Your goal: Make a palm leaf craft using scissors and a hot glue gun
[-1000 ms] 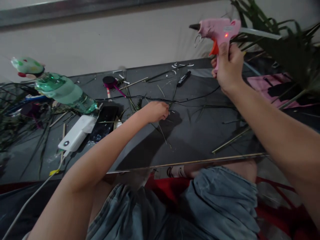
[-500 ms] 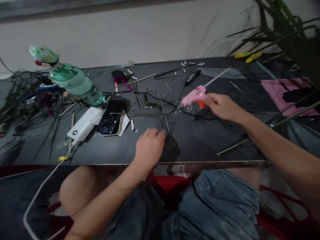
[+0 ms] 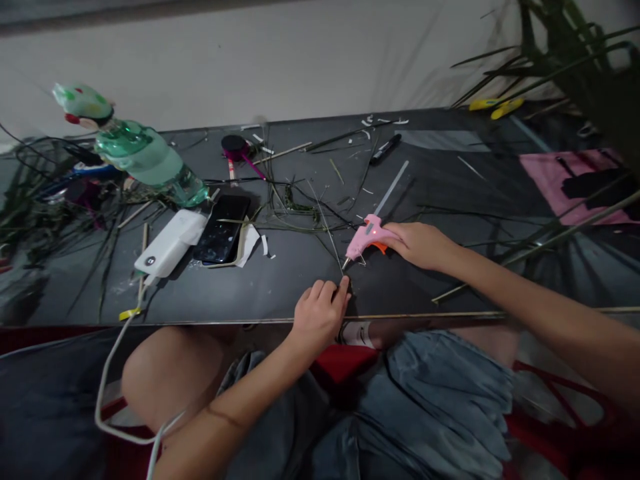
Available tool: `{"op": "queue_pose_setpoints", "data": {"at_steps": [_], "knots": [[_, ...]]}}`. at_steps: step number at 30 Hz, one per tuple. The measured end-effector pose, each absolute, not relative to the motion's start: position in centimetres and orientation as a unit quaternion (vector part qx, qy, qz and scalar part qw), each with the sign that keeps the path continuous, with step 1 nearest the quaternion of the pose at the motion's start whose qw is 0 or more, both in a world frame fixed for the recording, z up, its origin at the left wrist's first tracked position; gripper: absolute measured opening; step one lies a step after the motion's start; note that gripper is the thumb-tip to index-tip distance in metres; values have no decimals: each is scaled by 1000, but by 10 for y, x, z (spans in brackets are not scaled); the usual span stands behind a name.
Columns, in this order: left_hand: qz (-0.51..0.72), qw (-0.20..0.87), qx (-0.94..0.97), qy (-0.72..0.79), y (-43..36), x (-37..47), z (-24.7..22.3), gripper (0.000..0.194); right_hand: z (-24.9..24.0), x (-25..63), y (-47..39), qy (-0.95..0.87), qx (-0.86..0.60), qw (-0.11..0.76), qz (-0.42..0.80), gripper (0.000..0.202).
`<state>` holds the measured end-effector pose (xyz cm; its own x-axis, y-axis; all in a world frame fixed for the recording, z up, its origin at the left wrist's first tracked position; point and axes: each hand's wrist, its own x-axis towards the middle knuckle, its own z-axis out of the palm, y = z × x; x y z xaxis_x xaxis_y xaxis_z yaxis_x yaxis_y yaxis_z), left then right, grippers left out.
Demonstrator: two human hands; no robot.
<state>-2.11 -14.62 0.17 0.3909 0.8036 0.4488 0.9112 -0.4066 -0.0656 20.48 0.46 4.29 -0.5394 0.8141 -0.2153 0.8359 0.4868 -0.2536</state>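
Note:
My right hand (image 3: 417, 244) is wrapped round the handle of a pink glue gun (image 3: 370, 235), whose nozzle points down and left. A clear glue stick (image 3: 393, 187) sticks out of its back. My left hand (image 3: 321, 310) is near the table's front edge, fingers curled together, pinching the lower end of a thin pale stem (image 3: 327, 230). The nozzle tip is just above my left fingertips, close to the stem; whether they touch is too small to tell.
On the dark table (image 3: 260, 293) lie a white power bank (image 3: 173, 247), a phone (image 3: 223, 230) and a marker (image 3: 386, 149). A green bottle (image 3: 150, 160) stands back left. Long leaves and a pink cloth (image 3: 545, 183) are at the right.
My right hand has brought the glue gun down and left, turning its nozzle towards my left hand. My left hand has shifted right to the stem's lower end.

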Motion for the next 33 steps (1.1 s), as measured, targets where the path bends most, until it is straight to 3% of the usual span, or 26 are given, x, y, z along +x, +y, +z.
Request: {"op": "queue_pose_setpoints", "data": {"at_steps": [9, 17, 33], "knots": [[-160, 177, -839, -489, -145, -19, 0, 28, 47, 197, -1, 859, 492, 57, -129, 51], [-111, 130, -854, -491, -145, -20, -1, 31, 60, 189, -8, 856, 503, 84, -86, 48], [-126, 143, -853, -485, -145, -21, -1, 31, 67, 184, -11, 853, 509, 108, -36, 50]]}}
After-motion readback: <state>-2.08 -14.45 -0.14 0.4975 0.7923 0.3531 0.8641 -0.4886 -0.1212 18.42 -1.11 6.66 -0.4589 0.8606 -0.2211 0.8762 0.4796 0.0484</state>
